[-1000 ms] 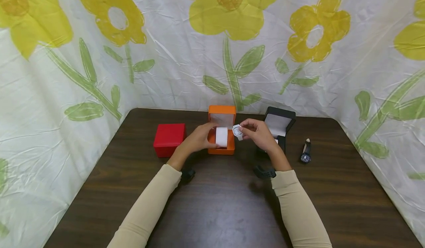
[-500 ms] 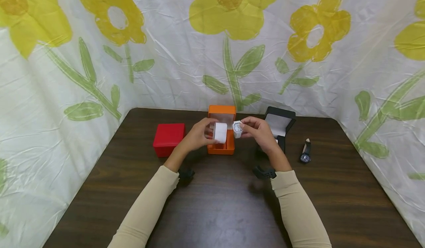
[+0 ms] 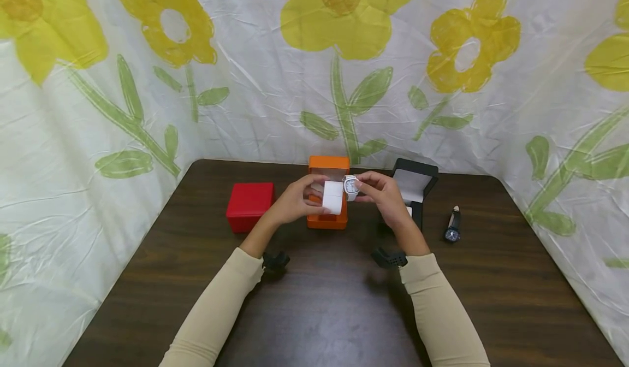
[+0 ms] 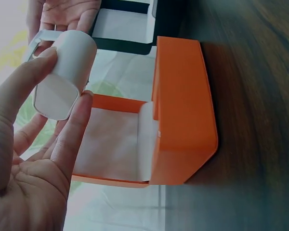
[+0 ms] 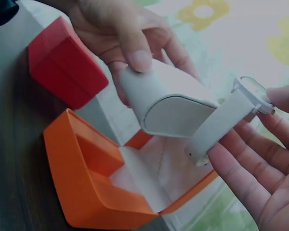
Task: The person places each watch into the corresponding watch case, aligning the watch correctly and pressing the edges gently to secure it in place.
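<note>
My left hand (image 3: 293,202) grips a white watch cushion (image 3: 332,197) by its ends, thumb on one side and fingers on the other. In the right wrist view the cushion (image 5: 168,103) hangs above the open orange watch box (image 5: 98,202), whose base holds nothing. With thumb and fingers my right hand (image 3: 385,195) pinches a white wristwatch (image 3: 351,185) by its case. The watch's white strap (image 5: 221,122) curves down beside the cushion's flat end; whether they touch I cannot tell. The cushion partly hides the strap in the left wrist view.
A closed red box (image 3: 250,206) stands left of the orange one. To the right is an open black box (image 3: 414,178), partly behind my right hand. Farther right lies a dark-strapped watch (image 3: 452,228). A flowered cloth (image 3: 265,110) hangs behind the table.
My left hand has lifted the cushion out of the orange box and moved it right, toward the watch. The right hand has raised the watch slightly and turned it.
</note>
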Tool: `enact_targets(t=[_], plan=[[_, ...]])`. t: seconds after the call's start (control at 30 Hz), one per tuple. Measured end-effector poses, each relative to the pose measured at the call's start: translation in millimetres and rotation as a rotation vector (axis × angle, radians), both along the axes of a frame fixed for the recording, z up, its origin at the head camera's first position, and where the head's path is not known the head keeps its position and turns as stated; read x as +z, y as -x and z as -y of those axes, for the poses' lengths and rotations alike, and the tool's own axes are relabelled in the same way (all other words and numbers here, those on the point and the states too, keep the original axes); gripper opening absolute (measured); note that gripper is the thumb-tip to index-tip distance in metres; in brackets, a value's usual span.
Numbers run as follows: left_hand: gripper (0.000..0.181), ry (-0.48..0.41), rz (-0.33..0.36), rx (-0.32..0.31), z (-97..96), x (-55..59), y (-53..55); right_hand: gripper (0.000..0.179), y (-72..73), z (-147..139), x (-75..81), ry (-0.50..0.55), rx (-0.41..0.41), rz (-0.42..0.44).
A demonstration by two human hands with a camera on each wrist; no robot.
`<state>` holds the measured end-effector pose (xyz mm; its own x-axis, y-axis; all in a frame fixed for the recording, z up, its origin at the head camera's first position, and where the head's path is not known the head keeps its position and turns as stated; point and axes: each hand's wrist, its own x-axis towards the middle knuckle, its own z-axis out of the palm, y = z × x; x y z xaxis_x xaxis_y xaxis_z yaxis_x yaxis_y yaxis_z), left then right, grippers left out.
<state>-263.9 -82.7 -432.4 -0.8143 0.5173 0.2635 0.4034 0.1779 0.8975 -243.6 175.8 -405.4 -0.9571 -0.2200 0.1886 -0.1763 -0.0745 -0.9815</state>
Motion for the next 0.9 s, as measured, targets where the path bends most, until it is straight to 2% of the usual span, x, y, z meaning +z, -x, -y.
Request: enact_targets(t=[0.2, 0.43, 0.67, 0.9], plan=[[0.072, -0.034, -0.007, -0.002, -2.0, 4.7, -3.7, 0.022, -1.4, 2, 0.4, 0.007, 0.009, -0.011], [0.071, -0.043, -0.016, -0.007, -4.4, 9.5, -6.0, 0.008, -2.6, 2, 2.5, 0.037, 0.024, -0.03], [0.069, -0.065, -0.033, -0.008, -6.5, 14.4, -9.6, 0.017, -4.8, 4, 5.2, 0.021, 0.029, -0.036], [0.07, -0.084, -0.048, -0.001, -6.9, 15.4, -10.3, 0.017, -5.8, 6, 5.8, 0.007, 0.033, -0.044]])
